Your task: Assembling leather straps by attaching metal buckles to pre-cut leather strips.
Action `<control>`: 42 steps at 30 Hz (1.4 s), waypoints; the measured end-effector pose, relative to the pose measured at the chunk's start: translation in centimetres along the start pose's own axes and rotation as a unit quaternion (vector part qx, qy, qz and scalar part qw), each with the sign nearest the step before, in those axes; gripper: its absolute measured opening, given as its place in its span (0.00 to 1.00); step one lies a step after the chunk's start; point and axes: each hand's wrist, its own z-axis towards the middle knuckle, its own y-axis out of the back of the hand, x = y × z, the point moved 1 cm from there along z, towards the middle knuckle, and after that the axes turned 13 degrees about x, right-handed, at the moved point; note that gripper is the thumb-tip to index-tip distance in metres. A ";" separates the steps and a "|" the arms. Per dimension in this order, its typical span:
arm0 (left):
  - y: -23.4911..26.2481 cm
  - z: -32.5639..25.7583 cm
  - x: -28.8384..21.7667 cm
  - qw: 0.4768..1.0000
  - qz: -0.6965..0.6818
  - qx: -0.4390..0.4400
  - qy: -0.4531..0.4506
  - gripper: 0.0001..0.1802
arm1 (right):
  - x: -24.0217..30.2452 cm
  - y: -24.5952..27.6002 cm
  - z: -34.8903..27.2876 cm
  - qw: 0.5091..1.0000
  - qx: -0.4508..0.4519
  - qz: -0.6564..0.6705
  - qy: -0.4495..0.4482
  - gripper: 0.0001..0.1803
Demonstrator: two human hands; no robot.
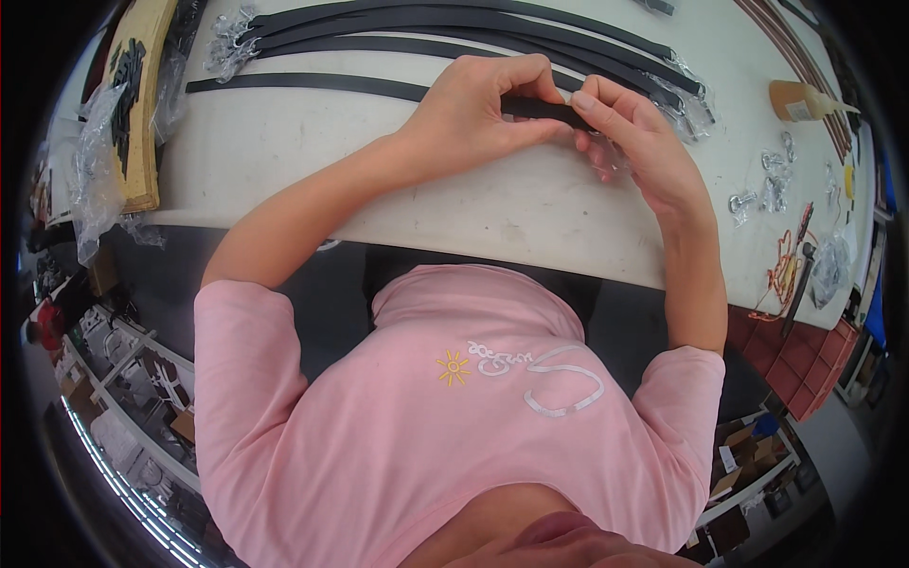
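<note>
Black strap (540, 109), pinched by left hand (473, 114), right hand (634, 142), white table (312, 151)

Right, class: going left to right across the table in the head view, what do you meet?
Tan board → left hand → right hand, both gripping a black strip → metal fittings in bags → glue bottle.

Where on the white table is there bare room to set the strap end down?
Bare table lies left of the left hand, between the lone black strap and the near edge. More lies under the wrists. Crowded: strap bundle at the far side, small metal parts and glue bottle at right.
</note>
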 end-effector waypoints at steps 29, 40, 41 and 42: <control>0.3 -0.4 -0.1 0.996 0.085 0.001 0.027 0.13 | -0.9 1.4 -0.4 0.999 0.048 -0.006 0.020 0.16; 1.2 0.0 -0.5 0.993 0.008 0.068 0.099 0.13 | -0.7 1.3 -0.2 0.999 0.031 0.000 0.024 0.14; 1.2 0.0 -0.2 0.991 -0.018 0.074 0.108 0.13 | -0.6 1.2 -0.2 0.999 0.031 0.001 0.025 0.14; 1.2 0.1 -0.2 0.991 -0.018 0.074 0.108 0.13 | -0.6 1.1 -0.2 0.999 0.031 0.000 0.026 0.14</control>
